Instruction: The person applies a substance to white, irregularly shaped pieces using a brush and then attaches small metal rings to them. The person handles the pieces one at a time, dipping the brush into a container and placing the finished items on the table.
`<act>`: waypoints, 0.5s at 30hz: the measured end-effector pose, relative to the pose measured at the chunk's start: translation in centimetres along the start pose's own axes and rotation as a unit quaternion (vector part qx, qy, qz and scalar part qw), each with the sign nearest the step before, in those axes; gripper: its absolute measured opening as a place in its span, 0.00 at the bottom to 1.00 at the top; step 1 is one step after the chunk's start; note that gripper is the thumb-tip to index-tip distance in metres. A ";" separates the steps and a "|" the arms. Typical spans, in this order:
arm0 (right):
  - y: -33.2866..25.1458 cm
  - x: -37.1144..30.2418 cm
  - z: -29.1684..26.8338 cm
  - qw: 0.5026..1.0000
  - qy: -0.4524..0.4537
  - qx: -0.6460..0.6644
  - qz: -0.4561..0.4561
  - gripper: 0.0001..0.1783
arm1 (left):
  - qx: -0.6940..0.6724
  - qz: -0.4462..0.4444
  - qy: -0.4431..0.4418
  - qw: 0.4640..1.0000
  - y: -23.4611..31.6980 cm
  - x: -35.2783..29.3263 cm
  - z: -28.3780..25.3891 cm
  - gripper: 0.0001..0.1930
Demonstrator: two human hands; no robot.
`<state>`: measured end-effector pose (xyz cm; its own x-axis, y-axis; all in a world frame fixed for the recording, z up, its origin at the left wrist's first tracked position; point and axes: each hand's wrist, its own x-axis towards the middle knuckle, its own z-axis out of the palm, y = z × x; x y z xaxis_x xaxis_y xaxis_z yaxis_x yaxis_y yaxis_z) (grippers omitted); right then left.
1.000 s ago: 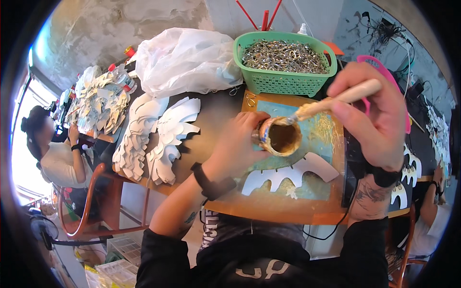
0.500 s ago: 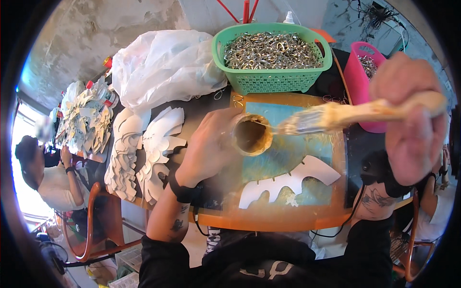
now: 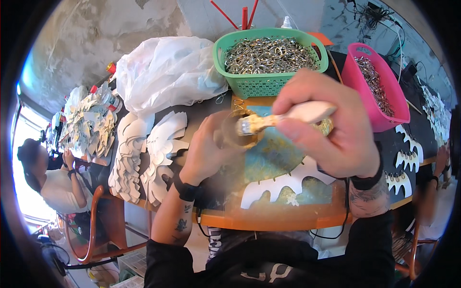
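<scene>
My left hand [image 3: 205, 150] is wrapped round a glue-crusted jar [image 3: 250, 141], its mouth tilted to the right. In my right hand [image 3: 338, 127] is a paintbrush [image 3: 307, 112] with a pale wooden handle, its neck caked in yellowish residue. The brush head is at the jar's mouth; its bristle tips are hidden inside. Below the hands, a white scalloped cut-out piece [image 3: 261, 192] with small dark slits along its upper edge lies on a stained blue mat [image 3: 317, 189]. My right hand covers part of the mat.
Stacks of white cut-outs [image 3: 127, 161] lie to the left, beside a white plastic bag [image 3: 168, 72]. A green basket [image 3: 259, 85] and a pink basket [image 3: 357, 91] hold metal rings. Cut-outs with rings [image 3: 398, 185] lie at right. A person [image 3: 60, 180] sits at far left.
My right hand has swung left and down, bringing the brush from beside the jar into its mouth. The pink basket and the cut-outs at right have come into view.
</scene>
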<state>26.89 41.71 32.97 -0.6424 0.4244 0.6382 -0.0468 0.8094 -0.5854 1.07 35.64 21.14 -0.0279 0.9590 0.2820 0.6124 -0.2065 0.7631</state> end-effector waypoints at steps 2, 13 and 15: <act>0.9 0.1 1.6 0.999 -0.006 -0.025 -0.020 0.10 | -0.024 -0.021 -0.014 0.999 -0.3 0.0 0.0 0.40; -1.2 -0.6 -1.5 0.999 0.014 -0.040 0.016 0.07 | 0.053 0.043 0.003 0.998 -0.4 -0.1 0.5 0.42; -1.5 -1.0 -2.6 0.998 0.054 -0.036 0.006 0.07 | 0.015 0.007 0.000 1.000 -0.2 0.0 0.3 0.43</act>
<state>29.62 41.15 34.51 -0.5569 0.4724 0.6831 0.0188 0.8294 -0.5583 1.18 35.74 20.79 -0.0193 0.9558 0.2934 0.6367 -0.2146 0.7407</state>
